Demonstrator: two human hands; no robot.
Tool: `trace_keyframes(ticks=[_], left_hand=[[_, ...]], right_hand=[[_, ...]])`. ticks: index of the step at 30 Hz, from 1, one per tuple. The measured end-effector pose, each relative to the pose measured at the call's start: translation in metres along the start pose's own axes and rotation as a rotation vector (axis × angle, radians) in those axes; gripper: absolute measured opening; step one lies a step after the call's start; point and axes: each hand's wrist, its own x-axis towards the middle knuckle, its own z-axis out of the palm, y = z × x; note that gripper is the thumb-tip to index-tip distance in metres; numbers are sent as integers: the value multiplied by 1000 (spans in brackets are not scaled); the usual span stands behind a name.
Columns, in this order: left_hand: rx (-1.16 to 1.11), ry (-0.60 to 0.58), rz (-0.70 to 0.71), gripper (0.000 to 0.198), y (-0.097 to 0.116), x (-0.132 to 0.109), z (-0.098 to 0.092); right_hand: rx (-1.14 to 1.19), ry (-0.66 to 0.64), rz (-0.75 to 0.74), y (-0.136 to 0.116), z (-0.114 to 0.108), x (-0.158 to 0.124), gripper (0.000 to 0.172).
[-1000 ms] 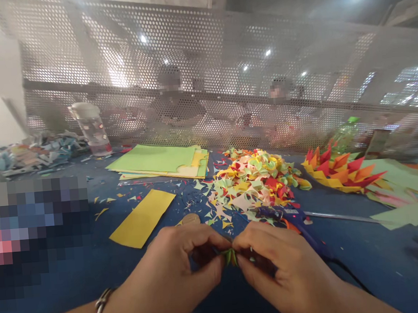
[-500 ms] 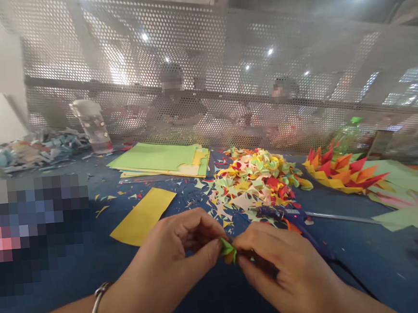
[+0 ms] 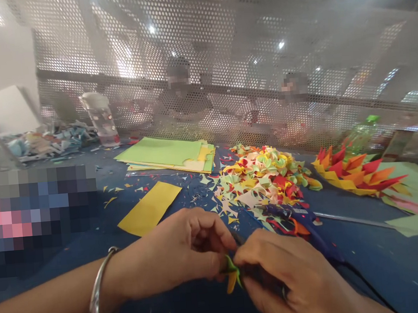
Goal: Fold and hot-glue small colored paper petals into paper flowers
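On body of blue-violet hot-glue gun [image 3: 310, 223], right of centre: pale label [image 3: 300, 211], print too small to read; red marking at base of clear lidded tumbler [image 3: 101, 121], likewise illegible. Beneath: dark blue work surface [image 3: 192, 309], strewn with angular paper offcuts. Behind: perforated metal screen [image 3: 190, 13], round-holed, with two people [image 3: 183, 100] visible through it. Low at centre, nearer than the glue gun: small folded piece of green and yellow paper [image 3: 232, 275], gripped between fingertips of left hand [image 3: 191, 249], silver bangle [image 3: 96, 300] at wrist, and right hand [image 3: 290, 266], fingers of both bent inward. Farther off: flat yellow paper strip [image 3: 150, 208]; layered stack of sheets [image 3: 161, 153], light green on top; loose multicoloured heap of curled paper pieces [image 3: 268, 171]; spiky red, orange and yellow folded-paper form [image 3: 358, 173]; translucent green-capped bottle [image 3: 362, 135].
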Motion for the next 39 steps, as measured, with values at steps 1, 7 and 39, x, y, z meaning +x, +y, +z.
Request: trace_keyframes(ticks=[1, 7, 39], left_hand=[[8, -22, -13, 12, 0, 0, -1], [-66, -103, -103, 23, -3, -1, -3], [635, 247, 336, 20, 4, -17, 8]], right_hand=[[-10, -4, -7, 0, 1, 0, 22], [-22, -93, -31, -4, 1, -2, 30], [-6, 18, 37, 2, -7, 5, 17]])
